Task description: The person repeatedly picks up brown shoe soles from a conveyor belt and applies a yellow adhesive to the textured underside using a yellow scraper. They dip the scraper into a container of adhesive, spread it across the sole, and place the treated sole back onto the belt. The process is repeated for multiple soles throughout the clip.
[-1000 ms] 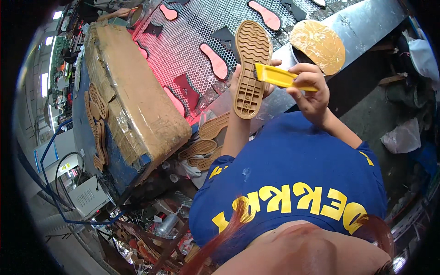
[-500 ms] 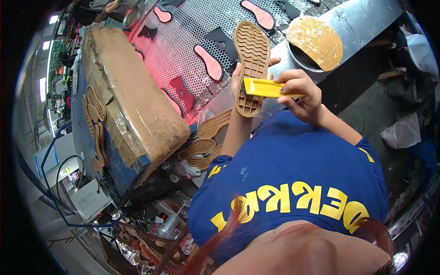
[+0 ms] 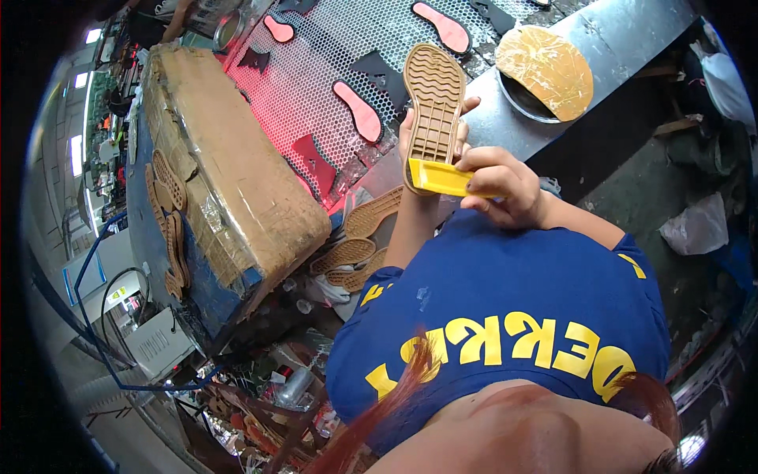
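A tan rubber shoe sole (image 3: 436, 91) is held up over the bench edge, its patterned tread facing me. My left hand (image 3: 406, 130) is closed around it from behind; the thumb shows on one side and fingertips on the other. In my right hand (image 3: 509, 188) is a yellow plastic tool (image 3: 442, 178) with a flat, slanted end, pinched between thumb and fingers. This tool lies across the lower, heel end of the sole and hides part of it. Whether its edge presses on the sole, I cannot tell.
Beyond my hands, a metal mesh belt (image 3: 316, 71) carries pink insoles (image 3: 358, 110) and dark cut pieces. A round tan lid (image 3: 545, 73) partly covers a metal bowl (image 3: 517, 99) on the metal ledge. Left stands a cardboard-covered block (image 3: 237, 174); more soles (image 3: 345, 255) lie beside it.
The yellow tool and my right hand have moved down the sole, from its middle part to the heel end. My left hand and the sole have barely moved.
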`<state>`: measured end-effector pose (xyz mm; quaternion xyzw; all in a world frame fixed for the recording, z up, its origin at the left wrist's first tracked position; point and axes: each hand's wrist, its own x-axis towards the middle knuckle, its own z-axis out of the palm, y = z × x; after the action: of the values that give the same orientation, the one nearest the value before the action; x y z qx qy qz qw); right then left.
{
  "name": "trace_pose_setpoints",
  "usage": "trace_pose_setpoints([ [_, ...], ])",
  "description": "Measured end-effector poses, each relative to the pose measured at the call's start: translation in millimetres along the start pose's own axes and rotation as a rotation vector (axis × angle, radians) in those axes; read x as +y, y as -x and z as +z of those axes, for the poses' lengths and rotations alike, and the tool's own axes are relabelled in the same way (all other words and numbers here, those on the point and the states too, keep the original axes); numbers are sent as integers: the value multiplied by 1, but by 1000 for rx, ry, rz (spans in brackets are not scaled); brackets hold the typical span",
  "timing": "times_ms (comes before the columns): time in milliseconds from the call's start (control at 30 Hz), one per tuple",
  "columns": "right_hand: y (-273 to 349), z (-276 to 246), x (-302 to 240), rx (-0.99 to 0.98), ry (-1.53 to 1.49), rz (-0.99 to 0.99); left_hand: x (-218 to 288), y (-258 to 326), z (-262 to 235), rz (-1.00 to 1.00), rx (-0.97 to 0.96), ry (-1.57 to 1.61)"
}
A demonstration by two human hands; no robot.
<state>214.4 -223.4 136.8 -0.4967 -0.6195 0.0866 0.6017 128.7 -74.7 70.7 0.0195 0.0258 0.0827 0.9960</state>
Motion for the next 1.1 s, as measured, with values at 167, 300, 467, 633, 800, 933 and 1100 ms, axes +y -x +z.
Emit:
trace_pose_setpoints([
  [167,-12,-18,23,287,2,195,2,8,-10,61,22,-100],
  [300,-29,-41,60,262,224,130,-1,6,19,-94,-55,26],
  [467,-27,-30,47,80,354,42,1,14,-8,-4,-158,-58],
  [633,-14,-27,36,80,67,255,2,16,-2,40,-98,-56],
  [800,-29,-34,59,209,248,160,3,12,8,-131,-59,-5],
  [933,-19,-18,39,112,185,138,10,18,-23,-2,-158,-73],
  [1100,-21,-19,67,233,215,287,3,23,-10,-10,142,-72],
])
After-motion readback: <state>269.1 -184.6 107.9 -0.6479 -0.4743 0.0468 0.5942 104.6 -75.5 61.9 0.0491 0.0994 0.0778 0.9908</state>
